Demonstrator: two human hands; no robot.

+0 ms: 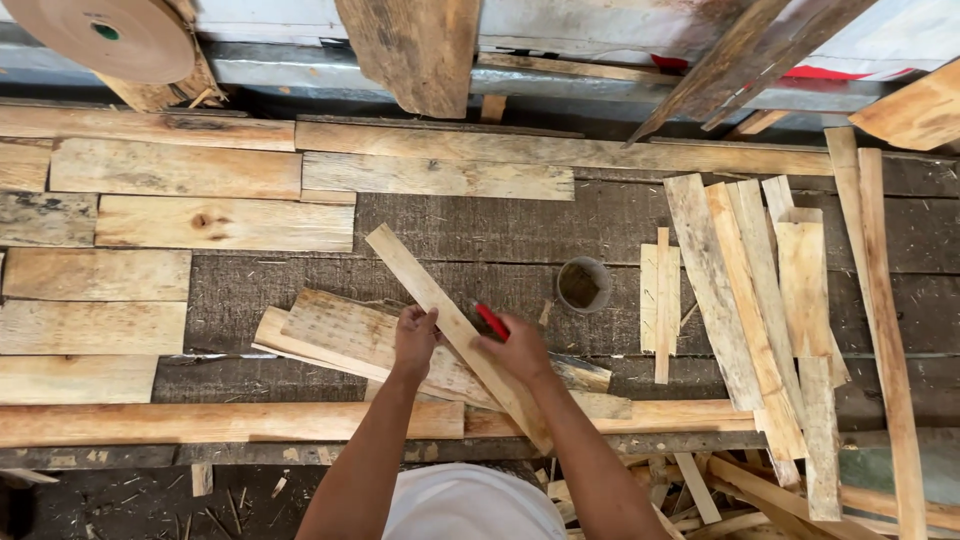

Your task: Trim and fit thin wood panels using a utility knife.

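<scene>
So I'm using the small round open-topped can point(583, 284) as my anchor. Just left of it, the long narrow pale wooden slat point(455, 333) lies diagonally on the heap of flat wood offcuts point(345, 338). My left hand point(415, 340) and right hand point(517, 348) sit on that slat. Right of the can lies the fanned pile of thin wooden strips point(760, 300). Far left, the rows of short flat boards point(150, 250).
</scene>
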